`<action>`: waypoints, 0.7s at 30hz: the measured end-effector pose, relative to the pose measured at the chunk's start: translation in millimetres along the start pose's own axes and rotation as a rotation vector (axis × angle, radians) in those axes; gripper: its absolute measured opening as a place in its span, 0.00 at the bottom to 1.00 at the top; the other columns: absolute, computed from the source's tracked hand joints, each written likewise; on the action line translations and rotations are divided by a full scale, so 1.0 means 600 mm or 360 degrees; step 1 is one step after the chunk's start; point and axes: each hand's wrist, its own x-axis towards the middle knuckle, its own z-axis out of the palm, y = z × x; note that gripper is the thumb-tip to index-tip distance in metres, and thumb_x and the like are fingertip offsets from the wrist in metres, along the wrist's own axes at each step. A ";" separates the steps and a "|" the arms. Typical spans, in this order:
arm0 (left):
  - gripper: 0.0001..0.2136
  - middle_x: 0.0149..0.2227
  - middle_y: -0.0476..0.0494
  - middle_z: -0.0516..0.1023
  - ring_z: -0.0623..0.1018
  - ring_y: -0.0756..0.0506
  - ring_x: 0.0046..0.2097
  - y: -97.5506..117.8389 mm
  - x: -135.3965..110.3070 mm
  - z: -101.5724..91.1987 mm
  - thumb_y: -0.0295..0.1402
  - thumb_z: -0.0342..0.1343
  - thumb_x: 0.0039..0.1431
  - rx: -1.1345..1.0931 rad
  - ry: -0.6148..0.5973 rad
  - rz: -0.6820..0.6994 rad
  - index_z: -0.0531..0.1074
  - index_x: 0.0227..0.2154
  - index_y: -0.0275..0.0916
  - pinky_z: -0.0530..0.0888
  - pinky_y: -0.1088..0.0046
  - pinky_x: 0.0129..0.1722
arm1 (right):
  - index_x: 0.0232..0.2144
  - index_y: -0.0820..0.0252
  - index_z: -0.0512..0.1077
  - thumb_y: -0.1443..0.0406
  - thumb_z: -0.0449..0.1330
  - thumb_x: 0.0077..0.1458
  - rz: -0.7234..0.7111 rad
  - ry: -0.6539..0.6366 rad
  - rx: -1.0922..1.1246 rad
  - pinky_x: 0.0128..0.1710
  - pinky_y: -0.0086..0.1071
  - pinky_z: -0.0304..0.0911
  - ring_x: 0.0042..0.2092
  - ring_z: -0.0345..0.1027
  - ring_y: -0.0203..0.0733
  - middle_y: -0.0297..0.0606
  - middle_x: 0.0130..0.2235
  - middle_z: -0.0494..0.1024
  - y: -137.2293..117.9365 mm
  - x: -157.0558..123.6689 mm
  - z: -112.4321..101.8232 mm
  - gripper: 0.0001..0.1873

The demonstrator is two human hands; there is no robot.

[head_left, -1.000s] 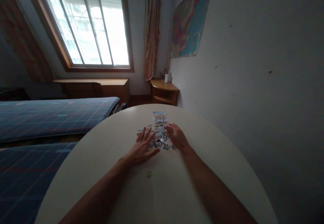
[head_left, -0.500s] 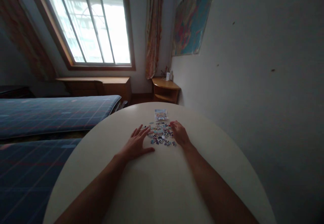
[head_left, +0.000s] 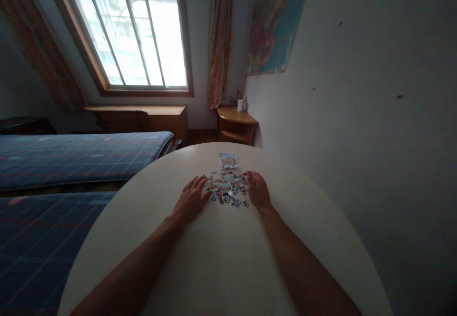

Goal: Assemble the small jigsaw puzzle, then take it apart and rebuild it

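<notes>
A loose pile of small multicoloured jigsaw puzzle pieces [head_left: 227, 188] lies on the round white table [head_left: 214, 259]. At the pile's left edge my left hand [head_left: 192, 196] rests palm down and open, its thumb apart from the fingers, the tips touching the outermost pieces. On the opposite side my right hand [head_left: 258, 191] is closed, with fingers curled in at the pile's right edge. Whatever it may hold is hidden by the fingers. Just beyond the pieces lies a small picture card or packet [head_left: 228, 161] with a blue and orange print.
Left of the table are mattresses with a blue checked cover [head_left: 82, 156]. A wooden corner shelf [head_left: 236, 115] stands behind the table, near a desk [head_left: 153, 110] under the window. The white wall [head_left: 357, 140] runs along the right, with a map [head_left: 276, 28] on it.
My left hand has drawn its thumb in towards the pile, and its fingers are less spread. The right hand has shifted slightly right, still curled. The view has tilted a little.
</notes>
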 end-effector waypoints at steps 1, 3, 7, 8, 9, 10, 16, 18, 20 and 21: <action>0.24 0.65 0.41 0.61 0.59 0.39 0.66 0.002 0.000 0.001 0.44 0.44 0.68 0.0014 -0.0015 0.0008 0.59 0.62 0.40 0.60 0.58 0.64 | 0.43 0.63 0.74 0.51 0.36 0.67 0.0020 0.0029 -0.0033 0.57 0.41 0.55 0.51 0.66 0.48 0.48 0.47 0.76 -0.001 -0.002 -0.001 0.31; 0.24 0.67 0.40 0.58 0.56 0.38 0.68 0.005 0.004 0.002 0.43 0.42 0.69 0.0041 -0.0069 0.0033 0.58 0.63 0.40 0.59 0.56 0.65 | 0.43 0.64 0.74 0.54 0.40 0.66 0.0041 0.0044 -0.0088 0.58 0.43 0.54 0.51 0.65 0.50 0.50 0.47 0.76 -0.002 -0.004 -0.001 0.27; 0.23 0.67 0.40 0.57 0.56 0.37 0.67 -0.001 0.029 0.003 0.44 0.43 0.68 0.0051 -0.0128 0.0082 0.60 0.62 0.41 0.59 0.54 0.64 | 0.42 0.66 0.75 0.57 0.46 0.64 0.0028 -0.0057 -0.0140 0.55 0.43 0.57 0.49 0.68 0.50 0.51 0.45 0.77 0.003 -0.007 -0.006 0.23; 0.23 0.67 0.39 0.58 0.58 0.37 0.67 -0.004 0.038 0.004 0.45 0.43 0.68 0.0032 -0.0118 0.0090 0.62 0.61 0.40 0.60 0.54 0.64 | 0.43 0.66 0.75 0.57 0.47 0.63 0.0010 -0.0081 -0.0146 0.56 0.42 0.57 0.50 0.67 0.50 0.50 0.45 0.77 0.006 -0.008 -0.009 0.22; 0.23 0.66 0.39 0.59 0.59 0.37 0.66 -0.007 0.046 0.006 0.45 0.43 0.68 0.0004 -0.0101 0.0100 0.63 0.60 0.40 0.60 0.54 0.63 | 0.44 0.66 0.74 0.57 0.49 0.63 -0.0014 -0.0101 -0.0151 0.57 0.42 0.57 0.51 0.67 0.49 0.50 0.47 0.76 0.009 -0.009 -0.013 0.21; 0.22 0.66 0.40 0.60 0.60 0.38 0.66 -0.010 0.053 0.008 0.44 0.43 0.68 -0.0033 -0.0096 0.0123 0.63 0.60 0.40 0.61 0.55 0.63 | 0.45 0.65 0.74 0.57 0.50 0.62 -0.0038 -0.0114 -0.0159 0.58 0.41 0.56 0.53 0.66 0.48 0.49 0.49 0.76 0.012 -0.012 -0.017 0.21; 0.21 0.62 0.40 0.66 0.65 0.39 0.63 -0.021 0.059 0.015 0.46 0.44 0.68 -0.0178 -0.0133 0.0140 0.66 0.56 0.42 0.63 0.53 0.62 | 0.51 0.66 0.72 0.68 0.49 0.60 -0.0135 -0.0301 -0.0315 0.62 0.43 0.55 0.57 0.65 0.48 0.49 0.54 0.75 0.019 -0.031 -0.034 0.20; 0.21 0.61 0.40 0.67 0.66 0.39 0.62 -0.021 0.054 0.014 0.46 0.43 0.68 -0.0190 -0.0123 0.0150 0.67 0.56 0.42 0.64 0.53 0.61 | 0.52 0.66 0.72 0.70 0.49 0.59 -0.0188 -0.0369 -0.0337 0.62 0.43 0.55 0.58 0.64 0.48 0.49 0.55 0.74 0.019 -0.033 -0.040 0.21; 0.20 0.60 0.40 0.69 0.67 0.39 0.61 -0.019 0.050 0.013 0.45 0.43 0.68 -0.0211 -0.0136 0.0206 0.68 0.56 0.41 0.65 0.54 0.61 | 0.52 0.65 0.72 0.71 0.50 0.59 -0.0220 -0.0402 -0.0282 0.61 0.43 0.57 0.57 0.65 0.47 0.48 0.54 0.75 0.020 -0.031 -0.046 0.21; 0.20 0.59 0.40 0.70 0.68 0.39 0.61 -0.018 0.050 0.012 0.44 0.44 0.68 -0.0221 -0.0138 0.0238 0.68 0.55 0.41 0.65 0.55 0.61 | 0.51 0.64 0.72 0.71 0.50 0.58 -0.0223 -0.0408 -0.0235 0.60 0.42 0.58 0.56 0.66 0.46 0.47 0.53 0.76 0.022 -0.029 -0.049 0.21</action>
